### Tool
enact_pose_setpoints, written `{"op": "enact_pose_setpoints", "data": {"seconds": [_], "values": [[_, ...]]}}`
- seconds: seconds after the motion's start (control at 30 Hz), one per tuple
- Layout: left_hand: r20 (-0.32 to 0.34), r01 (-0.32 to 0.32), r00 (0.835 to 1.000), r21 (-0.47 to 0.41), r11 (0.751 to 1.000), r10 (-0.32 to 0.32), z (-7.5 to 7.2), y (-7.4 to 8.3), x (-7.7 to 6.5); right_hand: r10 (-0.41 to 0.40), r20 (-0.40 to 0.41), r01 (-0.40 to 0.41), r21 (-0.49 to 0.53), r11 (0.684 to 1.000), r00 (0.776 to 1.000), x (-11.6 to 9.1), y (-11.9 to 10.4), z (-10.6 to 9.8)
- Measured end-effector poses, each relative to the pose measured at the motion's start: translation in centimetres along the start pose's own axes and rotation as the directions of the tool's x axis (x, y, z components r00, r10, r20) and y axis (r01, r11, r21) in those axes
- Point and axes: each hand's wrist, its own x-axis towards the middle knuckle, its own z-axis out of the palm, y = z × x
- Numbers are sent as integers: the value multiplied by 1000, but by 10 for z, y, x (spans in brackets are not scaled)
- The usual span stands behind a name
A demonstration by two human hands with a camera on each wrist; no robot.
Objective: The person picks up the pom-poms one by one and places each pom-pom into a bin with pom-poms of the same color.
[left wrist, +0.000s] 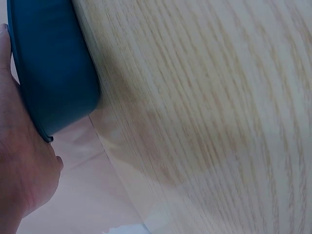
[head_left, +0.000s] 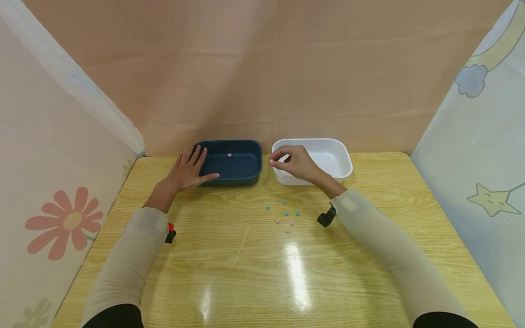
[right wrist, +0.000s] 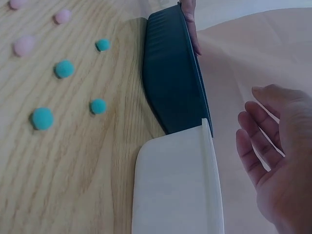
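Observation:
In the head view my left hand (head_left: 187, 169), fingers spread, rests on the left rim of a dark blue bin (head_left: 239, 183). One pink pom-pom (head_left: 229, 155) lies inside that bin. My right hand (head_left: 298, 163) is over the left part of a white bin (head_left: 346, 169), pinching a small pink pom-pom (head_left: 271, 161) between thumb and index finger. The held pom-pom cannot be made out in the right wrist view, where the right hand (right wrist: 287, 141) is above bin height. Several teal pom-poms (right wrist: 64, 68) and three pink pom-poms (right wrist: 24, 45) lie on the table.
Both bins stand side by side at the back edge of the wooden table (head_left: 229, 282), a narrow gap between them. Behind them rises a brown backdrop (head_left: 311, 91). Patterned panels flank the table on the left (head_left: 41, 159) and right (head_left: 492, 150).

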Motion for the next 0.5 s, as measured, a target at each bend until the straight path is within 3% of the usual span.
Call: {"op": "enact_pose_setpoints", "data": {"seconds": [0.5], "values": [[-2,0,1000,-22,1000,0,1,0,-1,83,-7,-83,14,996,997,31,5,13]]}}
